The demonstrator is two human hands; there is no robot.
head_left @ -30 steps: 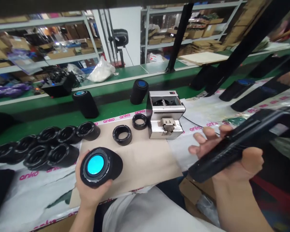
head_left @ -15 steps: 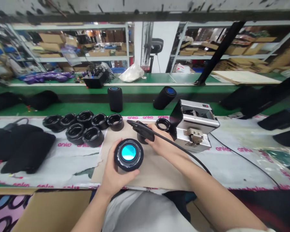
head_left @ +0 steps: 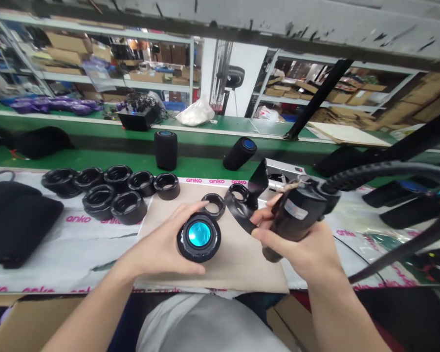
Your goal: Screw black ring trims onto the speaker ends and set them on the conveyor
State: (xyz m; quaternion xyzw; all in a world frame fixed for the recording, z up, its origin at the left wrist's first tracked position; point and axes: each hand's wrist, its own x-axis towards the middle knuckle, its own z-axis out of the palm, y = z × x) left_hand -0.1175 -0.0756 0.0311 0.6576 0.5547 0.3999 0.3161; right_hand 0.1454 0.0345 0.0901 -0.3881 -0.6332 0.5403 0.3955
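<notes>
My left hand [head_left: 165, 239] curves around the left side of a black cylindrical speaker [head_left: 199, 235] whose round top shines cyan; the thumb lies along its near side. The speaker is on a tan cardboard sheet [head_left: 238, 269]. My right hand [head_left: 297, 244] is wrapped round a black corded electric screwdriver [head_left: 297, 210], with its thick ribbed cable running off to the right. The right fingertips also meet the edge of a tilted black ring [head_left: 238, 215]. Behind the speaker lies another black ring [head_left: 214, 205].
Several black rings [head_left: 128, 208] are grouped at the left, near black fabric pieces [head_left: 22, 220]. A silver screw feeder [head_left: 284, 171] is partly hidden behind my right hand. Two black speakers [head_left: 165, 150] are at the back of the bench, one upright and one leaning.
My right hand has moved right and nearer, raising the screwdriver and turning it so that its cable end points right. The left hand is still around the speaker. The view has shifted and tilted.
</notes>
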